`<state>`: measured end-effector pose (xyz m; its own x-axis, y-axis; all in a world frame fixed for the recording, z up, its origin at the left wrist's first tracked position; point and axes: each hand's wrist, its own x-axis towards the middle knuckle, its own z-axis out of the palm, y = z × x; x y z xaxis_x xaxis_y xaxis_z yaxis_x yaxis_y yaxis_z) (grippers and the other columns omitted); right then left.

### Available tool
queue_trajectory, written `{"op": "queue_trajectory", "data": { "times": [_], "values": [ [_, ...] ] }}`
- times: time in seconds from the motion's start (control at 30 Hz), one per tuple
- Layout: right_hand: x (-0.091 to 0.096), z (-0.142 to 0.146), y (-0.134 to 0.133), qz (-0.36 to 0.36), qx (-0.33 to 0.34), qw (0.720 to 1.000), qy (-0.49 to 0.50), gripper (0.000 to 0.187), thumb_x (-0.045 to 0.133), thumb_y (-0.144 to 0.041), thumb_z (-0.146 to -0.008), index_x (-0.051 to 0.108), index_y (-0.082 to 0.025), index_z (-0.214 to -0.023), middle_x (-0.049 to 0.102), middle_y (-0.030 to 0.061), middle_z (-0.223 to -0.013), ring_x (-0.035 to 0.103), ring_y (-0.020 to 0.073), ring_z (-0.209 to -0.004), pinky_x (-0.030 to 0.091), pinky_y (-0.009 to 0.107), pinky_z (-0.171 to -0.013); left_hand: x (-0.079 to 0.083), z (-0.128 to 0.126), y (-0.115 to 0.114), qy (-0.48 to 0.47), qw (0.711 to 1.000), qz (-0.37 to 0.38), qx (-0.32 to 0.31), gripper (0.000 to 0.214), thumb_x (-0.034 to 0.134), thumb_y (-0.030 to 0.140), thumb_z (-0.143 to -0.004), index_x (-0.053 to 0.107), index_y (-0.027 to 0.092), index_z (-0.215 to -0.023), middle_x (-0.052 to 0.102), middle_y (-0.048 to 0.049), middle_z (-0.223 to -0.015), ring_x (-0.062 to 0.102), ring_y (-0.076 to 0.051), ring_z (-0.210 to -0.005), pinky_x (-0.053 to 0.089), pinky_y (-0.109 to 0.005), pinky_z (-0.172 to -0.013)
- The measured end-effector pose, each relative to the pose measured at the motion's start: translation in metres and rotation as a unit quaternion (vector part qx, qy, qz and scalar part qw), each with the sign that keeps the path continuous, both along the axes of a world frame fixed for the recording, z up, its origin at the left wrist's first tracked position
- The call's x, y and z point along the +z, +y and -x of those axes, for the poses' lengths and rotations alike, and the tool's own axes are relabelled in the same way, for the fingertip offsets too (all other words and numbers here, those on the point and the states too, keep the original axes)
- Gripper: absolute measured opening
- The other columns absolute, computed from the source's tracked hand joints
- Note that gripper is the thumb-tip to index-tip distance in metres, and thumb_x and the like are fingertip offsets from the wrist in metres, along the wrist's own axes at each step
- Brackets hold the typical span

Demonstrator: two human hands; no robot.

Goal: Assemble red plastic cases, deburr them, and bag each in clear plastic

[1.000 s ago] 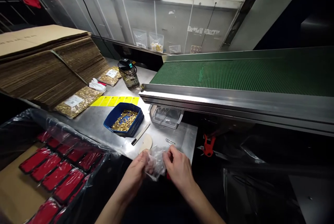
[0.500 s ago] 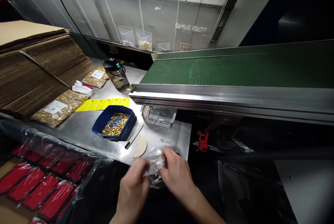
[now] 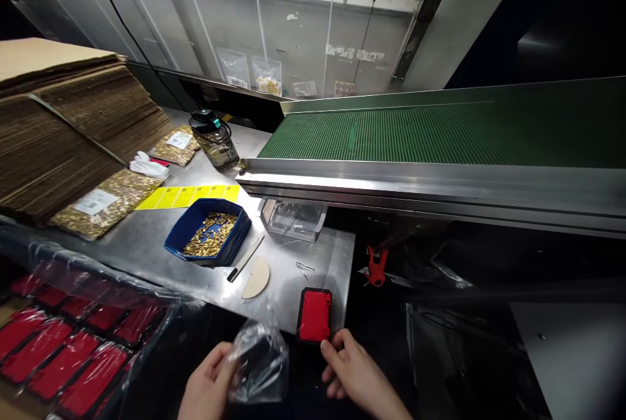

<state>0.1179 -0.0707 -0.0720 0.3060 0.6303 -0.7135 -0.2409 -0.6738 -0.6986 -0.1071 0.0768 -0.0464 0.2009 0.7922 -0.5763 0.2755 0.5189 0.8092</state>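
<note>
My left hand (image 3: 211,377) pinches a crumpled clear plastic bag (image 3: 263,368) by its left side, in front of the table. A red and black rectangular case (image 3: 315,315) lies at the table's front edge, its lower end jutting over. At its lower right corner is my right hand (image 3: 345,364), thumb and forefinger apart, the thumb close to or touching the corner. Beyond the hands on the metal table are a tan disc (image 3: 256,278), a slim pen-like tool (image 3: 246,258), small metal pieces (image 3: 304,269) and a blue bin (image 3: 176,245) of small gold-coloured parts (image 3: 214,235).
A green conveyor belt (image 3: 391,136) with a metal rail crosses the right. A plastic-lined box holds several red cases (image 3: 63,368) at lower left. Behind are stacked cardboard (image 3: 73,120), a bottle (image 3: 215,143), bags of gold parts (image 3: 117,201) and yellow labels (image 3: 188,196). A red-handled tool (image 3: 376,267) hangs right.
My hands have moved apart. The right has let go of the plastic bag and is at the red and black case, now visible; the left has carried the bag down and left.
</note>
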Motion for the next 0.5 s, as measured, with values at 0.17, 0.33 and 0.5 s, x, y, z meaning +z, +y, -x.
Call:
{"op": "queue_trajectory", "data": {
  "times": [0.17, 0.33, 0.5],
  "values": [
    [-0.028, 0.023, 0.018, -0.046, -0.154, 0.982, 0.099, 0.089, 0.069, -0.089, -0.064, 0.051, -0.017, -0.113, 0.076, 0.0132, -0.107, 0.076, 0.0178, -0.078, 0.055, 0.024, -0.064, -0.01, -0.102, 0.021, -0.115, 0.993, -0.021, -0.003, 0.053, 0.079, 0.065, -0.075, 0.066, 0.016, -0.089, 0.064, -0.0022, -0.08, 0.059, -0.02, -0.078, 0.05, -0.026, -0.073],
    [-0.014, 0.01, 0.019, -0.056, -0.251, 0.95, 0.174, 0.078, 0.084, -0.071, -0.066, 0.063, -0.014, -0.114, 0.075, 0.0142, -0.119, 0.075, 0.0202, -0.099, 0.057, 0.024, -0.078, -0.022, -0.153, -0.002, -0.139, 0.989, -0.026, -0.045, 0.051, 0.067, 0.067, -0.085, 0.064, 0.016, -0.086, 0.066, -0.0034, -0.081, 0.058, -0.019, -0.076, 0.05, -0.026, -0.072],
    [-0.01, -0.005, -0.004, -0.128, -0.32, 0.92, 0.189, 0.071, 0.08, -0.066, -0.076, 0.066, -0.016, -0.124, 0.072, 0.0121, -0.127, 0.067, 0.0267, -0.12, 0.054, 0.033, -0.1, -0.016, -0.132, -0.018, -0.09, 0.986, -0.038, -0.134, 0.055, 0.053, 0.069, -0.09, 0.066, 0.016, -0.087, 0.066, -0.0045, -0.076, 0.057, -0.019, -0.068, 0.051, -0.03, -0.072]
  ]
}}
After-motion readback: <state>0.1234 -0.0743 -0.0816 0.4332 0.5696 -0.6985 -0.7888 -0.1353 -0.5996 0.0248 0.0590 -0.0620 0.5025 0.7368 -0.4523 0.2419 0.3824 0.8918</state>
